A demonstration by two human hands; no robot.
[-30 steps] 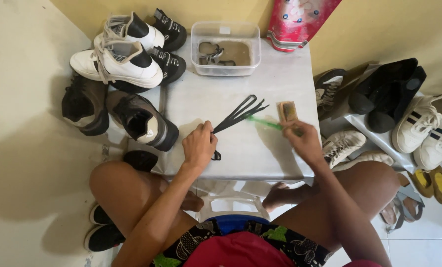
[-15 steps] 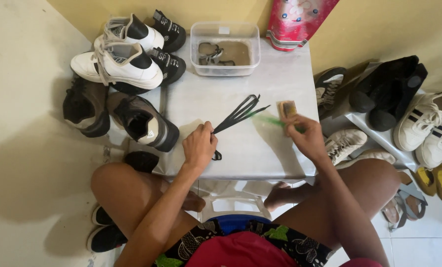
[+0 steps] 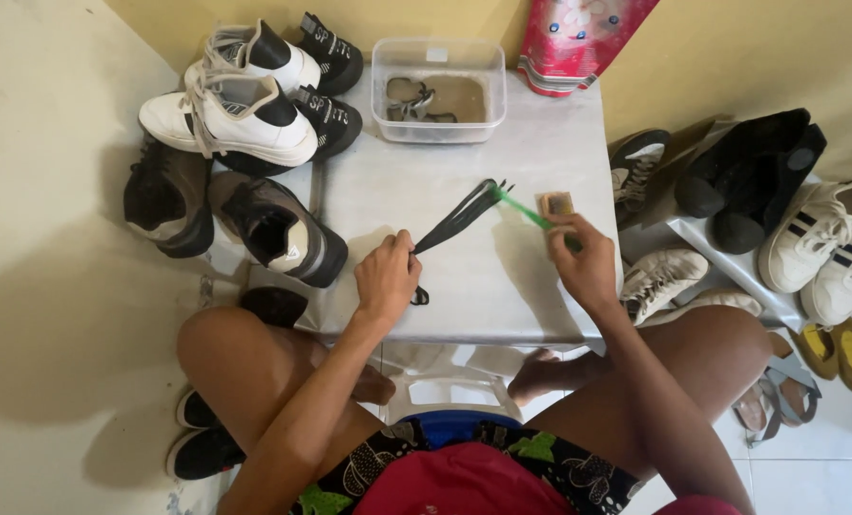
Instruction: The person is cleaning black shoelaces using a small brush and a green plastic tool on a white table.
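Note:
My left hand [image 3: 386, 277] pinches the near end of a bunch of black shoelaces [image 3: 459, 216] that lie fanned out on a small white table [image 3: 502, 277]. A green toothbrush [image 3: 521, 208] is gripped in my right hand [image 3: 585, 262], and its head touches the far ends of the laces. A small tan block [image 3: 555, 202] lies just beyond my right fingers. At the table's far edge stands a clear plastic tub [image 3: 437, 91] with murky water and more laces inside.
White and black sneakers [image 3: 240, 105] and brown shoes [image 3: 278, 229] crowd the floor at left. A red pouch [image 3: 578, 38] leans on the wall. More shoes [image 3: 750, 181] and sandals [image 3: 836, 353] sit on a rack at right. My bare knees flank the table.
My right hand has shifted the toothbrush slightly along the lace ends. My left hand stays in place on the laces.

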